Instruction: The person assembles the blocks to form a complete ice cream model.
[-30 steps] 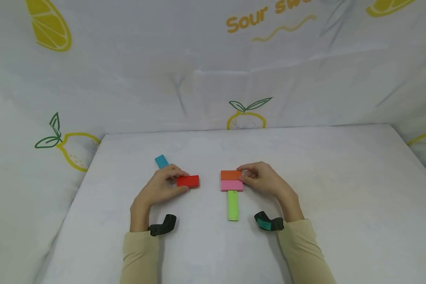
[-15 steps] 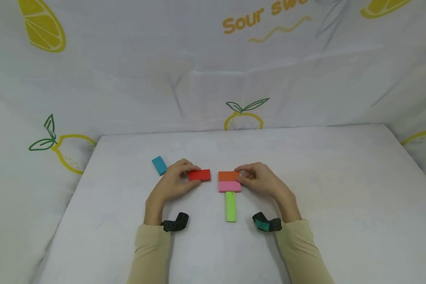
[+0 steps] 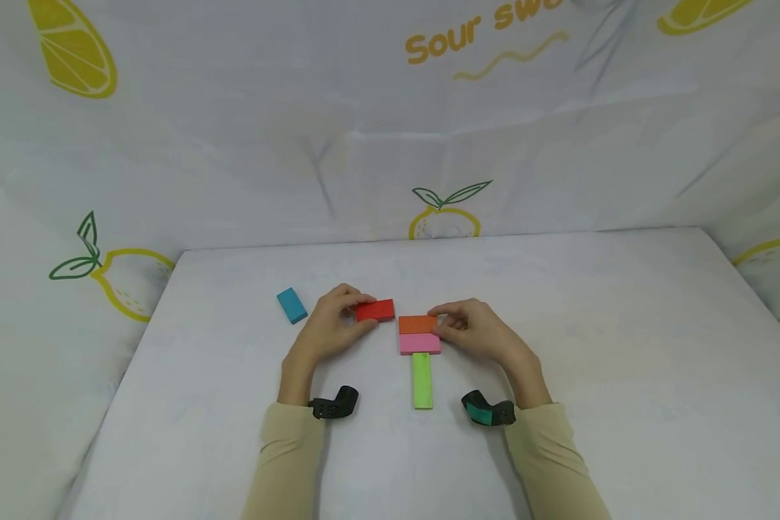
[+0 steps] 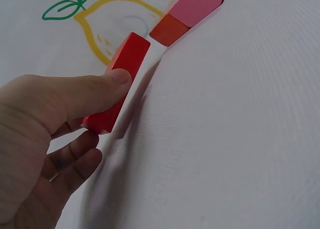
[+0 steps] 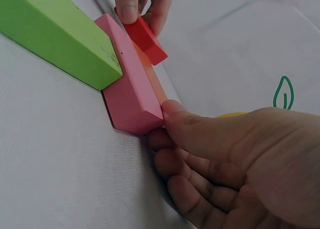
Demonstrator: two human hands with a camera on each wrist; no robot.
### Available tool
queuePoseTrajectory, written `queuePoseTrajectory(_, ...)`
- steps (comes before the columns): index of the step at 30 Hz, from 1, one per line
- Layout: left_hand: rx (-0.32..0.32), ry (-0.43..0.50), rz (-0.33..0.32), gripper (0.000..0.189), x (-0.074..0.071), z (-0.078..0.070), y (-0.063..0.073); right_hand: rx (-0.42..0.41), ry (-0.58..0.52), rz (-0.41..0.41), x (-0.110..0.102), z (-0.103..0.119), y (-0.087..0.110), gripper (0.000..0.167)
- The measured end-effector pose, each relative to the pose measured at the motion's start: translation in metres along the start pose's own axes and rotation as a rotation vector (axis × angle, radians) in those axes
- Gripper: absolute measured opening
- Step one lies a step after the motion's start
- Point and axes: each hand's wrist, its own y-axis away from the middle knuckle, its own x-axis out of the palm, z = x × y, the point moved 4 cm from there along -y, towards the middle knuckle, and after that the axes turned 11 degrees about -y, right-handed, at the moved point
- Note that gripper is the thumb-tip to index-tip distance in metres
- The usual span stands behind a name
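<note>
My left hand (image 3: pixel 331 325) pinches a red rectangular block (image 3: pixel 383 309) between thumb and fingers. The block seems raised a little off the cloth, its shadow showing beside it in the left wrist view. It is just behind and left of an orange block (image 3: pixel 414 325), apart from it. My right hand (image 3: pixel 481 332) holds the orange block's right end with thumb and fingertips. A pink block (image 3: pixel 419 344) lies flush along the orange one's near side. Against the pink block's near face, a light green block (image 5: pixel 60 36) extends toward me, forming a T shape.
A blue block (image 3: pixel 292 305) lies at an angle on the white-covered table (image 3: pixel 598 347), left of my left hand. Behind the table hangs a white lemon-print cloth (image 3: pixel 266 159). Each wrist wears a black camera mount (image 3: pixel 335 403).
My left hand has carried the red block rightward and slightly away from me, closer to the orange block. The blue block is now fully uncovered. My right hand stays on the orange block.
</note>
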Motion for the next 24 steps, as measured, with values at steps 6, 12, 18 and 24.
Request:
queuePoseTrajectory(6, 0.007, -0.006, 0.0, 0.032, 0.0038, -0.0026, -0.0039, 0.011, -0.01, -0.004, -0.0003, 0.0003, 0.0006, 0.032)
queuePoseTrajectory(12, 0.003, -0.003, 0.006, 0.031, 0.005, -0.0035, -0.0044, 0.026, -0.017, -0.002, 0.0007, 0.0008, 0.0016, 0.032)
queuePoseTrajectory(18, 0.004, -0.015, -0.005, 0.032, 0.0062, -0.0029, -0.0057, 0.021, -0.017, -0.005, 0.0002, 0.0019, 0.0027, 0.032)
queuePoseTrajectory(24, -0.007, -0.022, 0.012, 0.032, 0.0084, -0.0034, -0.0072, 0.019, -0.021, -0.003, -0.0002, 0.002, 0.0023, 0.032)
